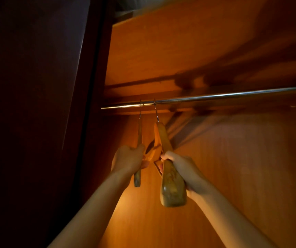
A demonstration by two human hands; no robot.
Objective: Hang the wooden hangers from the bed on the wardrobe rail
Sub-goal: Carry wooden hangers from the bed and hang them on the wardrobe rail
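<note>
Wood, left hanger [139,136]: edge-on and thin, hangs near plumb under the rail [215,95], close to the rail's left end.
Wood, right hanger [172,188]: broad, rounded shoulder end towards the camera, glossy yellow-brown grain, tilted so that its top leans left.
Wire hooks [155,110]: both look to be over the rail, just beside each other. Whether they are fully seated I cannot tell.
Risk, drop: if either hook only rests on its tip, letting go would probably send that hanger down.
Risk, tangle: wooden arms cross in the gap between the hands and are unclear there. With the hooks this close, the two could lock or knock together.
Left hand [128,159]: fingers curled round the left hanger's lower half, which pokes out below the fist.
Right hand [183,169]: wrapped round the right hanger's arm, fingertips showing on its left side.
Surroundings: orange wood back panel [233,176], shelf [161,51] above the rail, dark door [36,104] at left. Light is dim.
</note>
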